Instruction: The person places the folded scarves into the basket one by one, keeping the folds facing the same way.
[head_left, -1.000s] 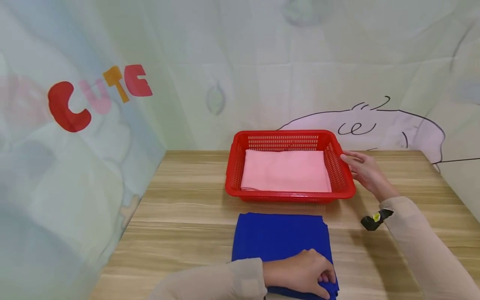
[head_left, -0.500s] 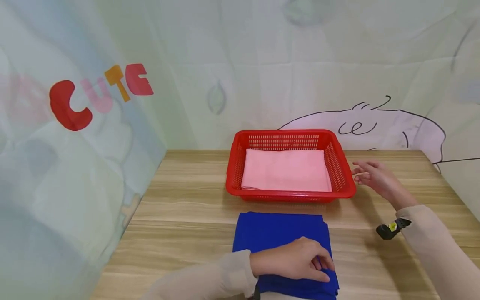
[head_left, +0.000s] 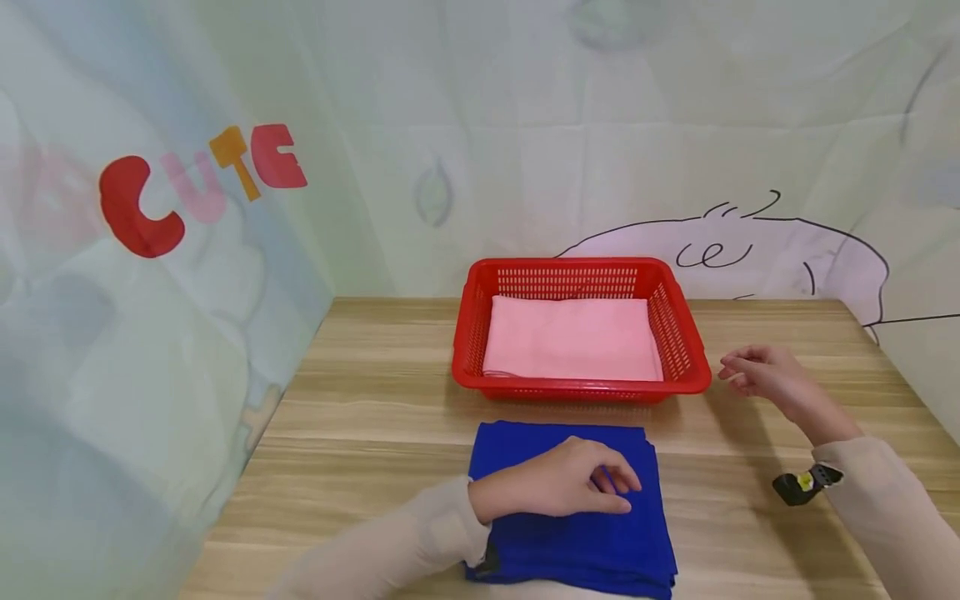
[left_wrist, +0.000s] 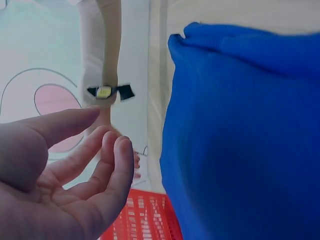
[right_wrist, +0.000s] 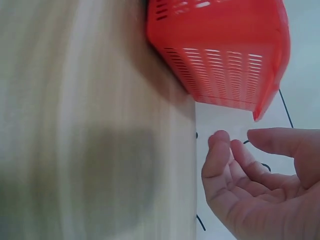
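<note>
A folded blue cloth lies on the wooden table, in front of a red plastic basket. Over the cloth hovers my left hand, its fingers loosely bent and holding nothing; the left wrist view shows a gap between thumb and fingertips. Inside the basket lies a folded pink cloth, flat on the bottom. My right hand is just off the basket's right side, relaxed. In the right wrist view its thumb and fingers are apart, with the basket wall beyond them.
The basket stands near the back of the wooden table, close to a printed curtain. Another curtain wall with the letters CUTE runs along the left side. A dark strap device sits on my right wrist.
My right hand has let go of the basket's right rim and drawn back to the right and nearer. My left hand has lifted off the blue cloth's near right corner and moved up and left.
</note>
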